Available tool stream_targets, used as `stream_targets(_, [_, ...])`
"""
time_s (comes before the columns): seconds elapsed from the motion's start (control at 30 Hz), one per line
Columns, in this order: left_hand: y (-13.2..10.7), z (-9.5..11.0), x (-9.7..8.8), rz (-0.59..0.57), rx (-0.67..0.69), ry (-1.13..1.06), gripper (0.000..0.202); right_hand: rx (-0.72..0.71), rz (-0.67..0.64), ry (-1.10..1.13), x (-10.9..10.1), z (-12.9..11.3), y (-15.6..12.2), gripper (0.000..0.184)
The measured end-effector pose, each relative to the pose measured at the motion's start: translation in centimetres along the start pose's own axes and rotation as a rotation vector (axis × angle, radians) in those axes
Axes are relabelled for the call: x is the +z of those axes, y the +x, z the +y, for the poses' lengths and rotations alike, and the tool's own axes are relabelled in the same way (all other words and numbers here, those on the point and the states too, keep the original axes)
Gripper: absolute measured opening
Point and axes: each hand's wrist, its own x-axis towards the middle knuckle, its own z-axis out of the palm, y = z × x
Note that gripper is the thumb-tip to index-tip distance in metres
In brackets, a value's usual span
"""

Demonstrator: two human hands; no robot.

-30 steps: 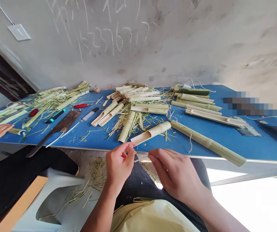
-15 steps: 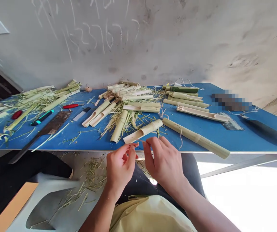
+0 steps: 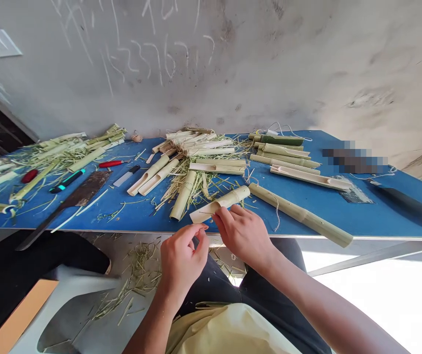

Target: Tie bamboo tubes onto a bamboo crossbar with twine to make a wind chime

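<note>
chalk-scrawled concrete wall (image 3: pixel 148 59) behind, blue work table (image 3: pixel 361 221) in front: inspection ground noted. one split bamboo piece (image 3: pixel 229 201) lies at the table's near edge, angled across it, with its cut end toward my left hand (image 3: pixel 181 263). my right hand (image 3: pixel 243 236) is on that piece, fingers (image 3: pixel 225 214) curled over its near side. thumb hidden, so i cannot tell whether the grip fully closes. my left hand sits just below the table edge, fingertips (image 3: pixel 204 228) pressed together beside the cut end; any fine strand between them is too thin to tell. a long bamboo tube (image 3: pixel 299 214) with loose twine lies just right of my right hand. straw scraps (image 3: pixel 192 194) surround further bamboo pieces (image 3: pixel 218 167) — a rusty cleaver (image 3: pixel 81 194) and a red-handled knife (image 3: pixel 109 163) lie to the left.
</note>
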Motion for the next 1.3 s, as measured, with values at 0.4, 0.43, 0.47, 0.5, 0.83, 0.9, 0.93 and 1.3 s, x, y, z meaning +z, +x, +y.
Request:
stream_targets(0.4, [0.0,-0.5,-0.7,-0.032,-0.246,-0.413,0.021,-0.179,0.113,0.058,-1.9,-1.2,0.7,0.028])
stream_targets(0.43, [0.0,-0.6,-0.4,-0.027,-0.253,-0.457,0.021,-0.151,0.139,0.051,-1.8,-1.4,0.6,0.027])
stream_targets(0.47, [-0.1,-0.6,0.0,-0.016,-0.26,-0.494,0.021,-0.123,0.159,0.039,-1.7,-1.7,0.5,0.027])
stream_targets(0.5, [-0.1,-0.7,0.3,0.002,-0.27,-0.517,0.021,-0.094,0.174,0.027,-1.6,-2.0,0.4,0.027])
stream_targets(0.83, [-0.5,-1.1,1.9,0.071,-0.315,-0.452,0.009,-0.023,0.173,0.003,-0.2,-2.7,-0.3,0.028])
stream_targets(0.9, [-0.7,-0.9,2.0,0.057,-0.318,-0.466,0.01,-0.038,0.184,0.027,-0.2,-2.4,-0.2,0.028])
stream_targets(0.93, [-0.8,-0.8,1.9,0.041,-0.318,-0.485,0.012,-0.039,0.195,0.042,-0.2,-2.3,-0.2,0.029])
stream_targets(1.3, [-1.4,-0.8,-0.7,-0.245,-0.464,-0.958,0.048,0.08,0.272,0.394,-1.3,-0.2,-1.1,0.014])
